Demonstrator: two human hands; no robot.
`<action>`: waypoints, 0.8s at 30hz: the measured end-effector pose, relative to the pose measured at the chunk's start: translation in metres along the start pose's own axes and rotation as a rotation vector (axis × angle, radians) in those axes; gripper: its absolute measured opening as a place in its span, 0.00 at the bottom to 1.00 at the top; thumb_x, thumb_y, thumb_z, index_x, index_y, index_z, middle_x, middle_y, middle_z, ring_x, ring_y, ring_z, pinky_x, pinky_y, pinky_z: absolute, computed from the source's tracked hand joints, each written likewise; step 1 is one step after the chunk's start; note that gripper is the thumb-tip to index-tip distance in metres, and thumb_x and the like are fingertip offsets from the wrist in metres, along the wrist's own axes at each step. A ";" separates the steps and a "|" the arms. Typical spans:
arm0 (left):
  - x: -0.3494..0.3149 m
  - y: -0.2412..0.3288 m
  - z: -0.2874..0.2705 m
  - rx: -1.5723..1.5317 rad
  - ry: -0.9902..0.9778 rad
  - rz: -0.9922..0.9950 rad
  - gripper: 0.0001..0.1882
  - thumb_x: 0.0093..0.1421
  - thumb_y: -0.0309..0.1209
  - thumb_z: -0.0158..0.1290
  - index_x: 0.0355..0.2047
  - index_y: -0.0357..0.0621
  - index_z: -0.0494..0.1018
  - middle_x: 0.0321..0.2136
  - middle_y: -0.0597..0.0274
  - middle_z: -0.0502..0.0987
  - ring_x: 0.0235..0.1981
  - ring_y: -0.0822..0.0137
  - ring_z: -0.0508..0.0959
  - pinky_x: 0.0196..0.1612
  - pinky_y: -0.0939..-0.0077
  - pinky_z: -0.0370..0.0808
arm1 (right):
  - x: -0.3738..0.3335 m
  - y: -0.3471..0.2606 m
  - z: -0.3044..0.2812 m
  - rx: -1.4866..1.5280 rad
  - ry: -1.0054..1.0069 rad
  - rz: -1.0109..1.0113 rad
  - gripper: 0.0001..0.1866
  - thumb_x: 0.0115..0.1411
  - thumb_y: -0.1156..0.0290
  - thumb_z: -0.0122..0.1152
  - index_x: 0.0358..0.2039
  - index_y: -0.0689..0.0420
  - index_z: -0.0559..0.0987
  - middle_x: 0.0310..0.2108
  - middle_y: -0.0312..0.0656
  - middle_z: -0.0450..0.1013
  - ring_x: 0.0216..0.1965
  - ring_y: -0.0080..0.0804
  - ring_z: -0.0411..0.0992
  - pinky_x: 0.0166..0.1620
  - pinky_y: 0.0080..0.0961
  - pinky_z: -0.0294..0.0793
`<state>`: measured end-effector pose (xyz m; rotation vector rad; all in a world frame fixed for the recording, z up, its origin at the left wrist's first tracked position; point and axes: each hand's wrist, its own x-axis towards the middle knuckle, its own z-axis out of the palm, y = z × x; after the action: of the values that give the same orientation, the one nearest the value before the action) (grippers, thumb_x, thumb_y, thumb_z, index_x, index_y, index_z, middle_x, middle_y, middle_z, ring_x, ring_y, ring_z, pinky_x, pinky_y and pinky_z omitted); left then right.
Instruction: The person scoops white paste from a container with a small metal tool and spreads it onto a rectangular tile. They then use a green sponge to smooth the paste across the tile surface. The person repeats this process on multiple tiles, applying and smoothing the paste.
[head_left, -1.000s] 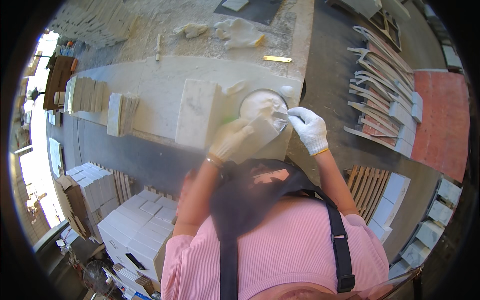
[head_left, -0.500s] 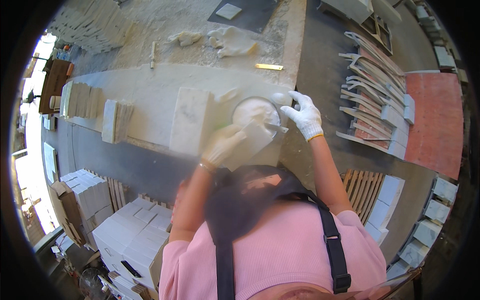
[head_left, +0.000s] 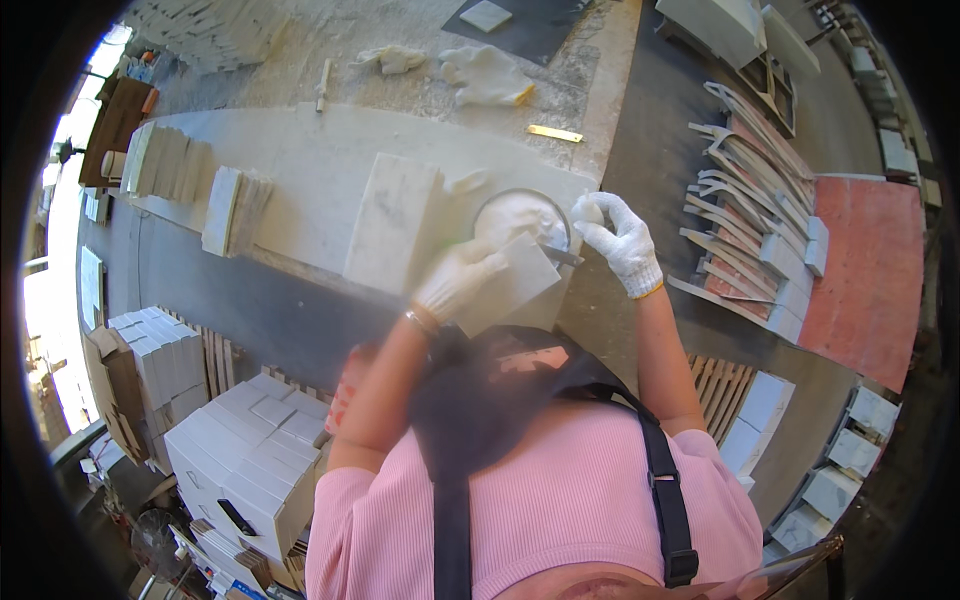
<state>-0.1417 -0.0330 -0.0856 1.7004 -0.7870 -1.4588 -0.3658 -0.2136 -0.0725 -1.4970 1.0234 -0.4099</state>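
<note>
Our left hand [head_left: 458, 280] grips a pale tile [head_left: 510, 283] over the white bowl [head_left: 520, 215]. Our right hand [head_left: 622, 240] is closed on what looks like a small knife [head_left: 560, 256], touching the tile

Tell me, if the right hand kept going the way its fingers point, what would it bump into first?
The right hand points left toward the round white bowl, so it would likely meet the bowl's rim first. The thin tool it seems to hold already reaches that way. Depth is hard to judge from above.
</note>
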 end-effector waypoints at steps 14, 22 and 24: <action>-0.006 0.003 0.002 0.071 0.019 0.029 0.23 0.66 0.46 0.58 0.51 0.41 0.81 0.40 0.58 0.85 0.41 0.67 0.81 0.47 0.70 0.77 | -0.038 -0.057 0.000 -0.257 -0.174 -0.158 0.16 0.58 0.73 0.73 0.47 0.63 0.86 0.45 0.46 0.85 0.47 0.30 0.82 0.53 0.27 0.79; -0.011 0.008 0.001 0.090 0.027 0.012 0.23 0.66 0.46 0.58 0.51 0.41 0.82 0.39 0.57 0.85 0.40 0.66 0.82 0.46 0.69 0.78 | -0.037 -0.056 0.002 -0.387 -0.129 -0.253 0.16 0.54 0.68 0.74 0.44 0.57 0.89 0.40 0.46 0.84 0.41 0.36 0.82 0.48 0.30 0.79; -0.012 0.009 0.001 0.102 0.033 0.026 0.23 0.66 0.46 0.57 0.51 0.41 0.81 0.39 0.57 0.85 0.41 0.66 0.82 0.46 0.69 0.78 | -0.037 -0.058 0.002 -0.382 -0.125 -0.276 0.18 0.52 0.64 0.78 0.43 0.56 0.89 0.36 0.44 0.83 0.37 0.38 0.79 0.44 0.32 0.77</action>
<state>-0.1447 -0.0281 -0.0724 1.7789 -0.8754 -1.3906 -0.3638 -0.1896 -0.0085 -1.9940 0.8269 -0.3192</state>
